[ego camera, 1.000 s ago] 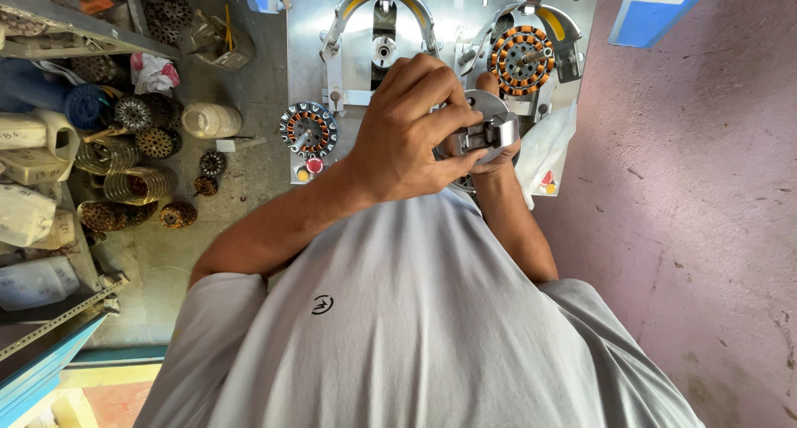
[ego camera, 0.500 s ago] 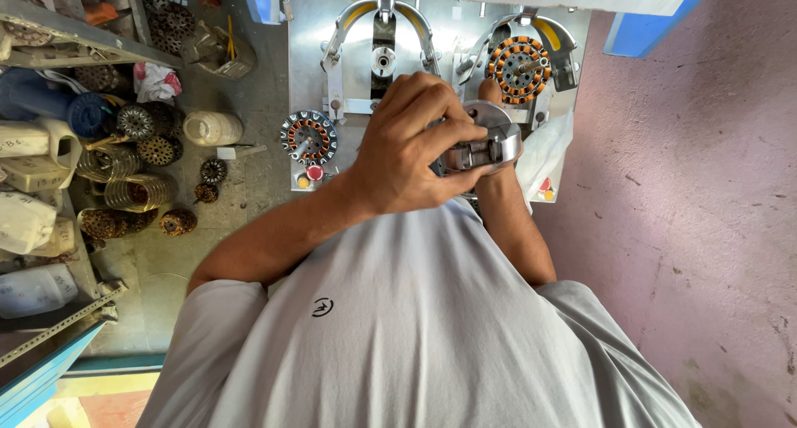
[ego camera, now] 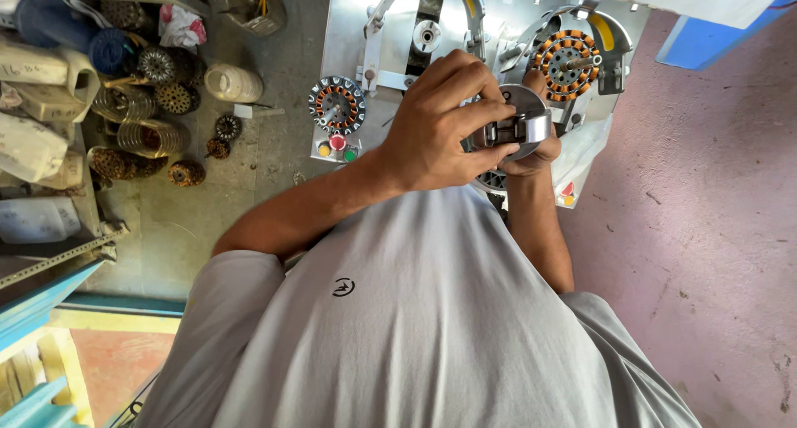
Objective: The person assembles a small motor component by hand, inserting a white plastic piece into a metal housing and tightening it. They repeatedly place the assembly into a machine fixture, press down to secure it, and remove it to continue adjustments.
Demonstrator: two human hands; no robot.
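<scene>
The left hand curls over a round metal part, fingers closed on its top and near edge. The right hand cups the part from below, mostly hidden behind it, thumb up along its far rim. The part is held above the grey shirt, in front of a metal machine. Two copper-wound stators sit on the machine. Coils and a jar lie on the floor to the left.

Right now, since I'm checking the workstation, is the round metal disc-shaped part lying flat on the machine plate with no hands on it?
No, both the left hand and the right hand grip the round metal disc-shaped part.
</scene>
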